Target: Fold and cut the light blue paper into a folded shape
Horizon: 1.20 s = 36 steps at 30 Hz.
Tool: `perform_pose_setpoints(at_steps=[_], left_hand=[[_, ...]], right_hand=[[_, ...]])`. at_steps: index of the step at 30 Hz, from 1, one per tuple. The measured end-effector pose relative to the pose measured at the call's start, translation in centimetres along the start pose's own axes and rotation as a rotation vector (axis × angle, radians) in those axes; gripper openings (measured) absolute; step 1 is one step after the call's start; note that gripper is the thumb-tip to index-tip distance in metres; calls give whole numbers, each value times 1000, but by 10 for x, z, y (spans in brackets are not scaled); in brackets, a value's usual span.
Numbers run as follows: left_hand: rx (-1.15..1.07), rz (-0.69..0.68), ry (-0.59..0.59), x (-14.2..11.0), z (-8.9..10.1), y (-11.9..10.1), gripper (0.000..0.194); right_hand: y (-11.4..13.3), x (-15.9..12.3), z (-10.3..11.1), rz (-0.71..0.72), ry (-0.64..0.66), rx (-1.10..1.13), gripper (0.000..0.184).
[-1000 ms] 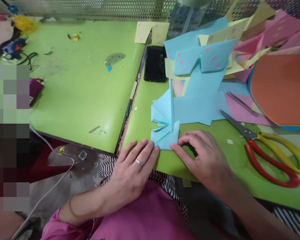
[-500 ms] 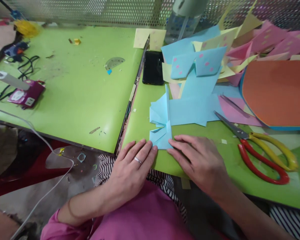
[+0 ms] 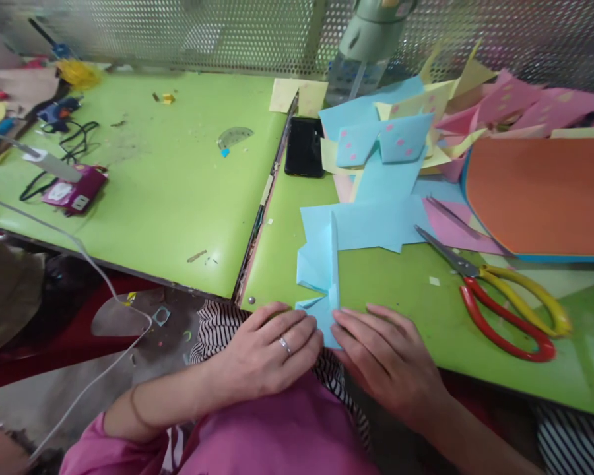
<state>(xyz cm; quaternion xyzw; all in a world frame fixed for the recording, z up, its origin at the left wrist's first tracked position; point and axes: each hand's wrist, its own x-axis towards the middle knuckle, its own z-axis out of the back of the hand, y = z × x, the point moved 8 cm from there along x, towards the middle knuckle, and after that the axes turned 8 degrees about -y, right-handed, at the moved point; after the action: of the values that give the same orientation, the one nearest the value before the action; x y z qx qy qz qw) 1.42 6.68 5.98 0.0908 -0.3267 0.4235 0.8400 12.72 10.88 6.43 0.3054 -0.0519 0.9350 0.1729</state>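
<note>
A folded light-blue paper [image 3: 317,264] lies at the front edge of the green table, with a raised strip along its right side and a notch on its left. My left hand [image 3: 277,346], wearing a ring, holds the paper's lower left corner with bent fingers; the thumb is hidden. On the lower right edge, my right hand [image 3: 389,359] has its fingertips closed on the same paper. Behind it lies a flat blue paper sheet [image 3: 366,224]. Scissors [image 3: 475,270] with one red and one yellow handle rest right of my hands.
A black phone [image 3: 304,148] lies near the gap between the tables. Behind are a water bottle [image 3: 371,49] and a pile of folded papers [image 3: 505,109]. An orange board [image 3: 544,198] sits at the right. Far left is a purple power adapter [image 3: 74,188] with cords.
Both hands have drawn the folded blue paper toward my body, so its lower end sits at the table edge. The notch on its left looks wider. The camera view has shifted slightly.
</note>
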Motion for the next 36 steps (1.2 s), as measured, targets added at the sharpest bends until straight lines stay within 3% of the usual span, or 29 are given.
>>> perform_pose_setpoints(at_steps=[3,6,9,11,13,17,21,30,36], left_hand=[[-180,118,-105,11,19,9,20],[-549,451,-206,26,30,39,16],[-1026,833,-244,31,17,66,17],[-1280,978,-230,32,4,74,25],[-1397,1067,-217,30,-5,79,30],[-1449,1166,-230,19,-13,89,28],[-1509,1198,-188,18,-20,92,33],[-1536,1227,-80,21,-35,89,36],[-1600,1277,-122,13,-41,94,48]], right_hand=[[-5,17,16,-13,-7,133,16],[-27,58,42,-179,-41,279,10],[-57,100,51,-459,16,329,10],[-69,121,42,-543,131,408,19],[-79,135,29,-595,230,470,24],[-91,136,-2,-690,431,599,28],[-91,130,-15,-731,528,653,30],[-92,125,-31,-768,583,694,23],[-88,124,-33,-773,599,740,22]])
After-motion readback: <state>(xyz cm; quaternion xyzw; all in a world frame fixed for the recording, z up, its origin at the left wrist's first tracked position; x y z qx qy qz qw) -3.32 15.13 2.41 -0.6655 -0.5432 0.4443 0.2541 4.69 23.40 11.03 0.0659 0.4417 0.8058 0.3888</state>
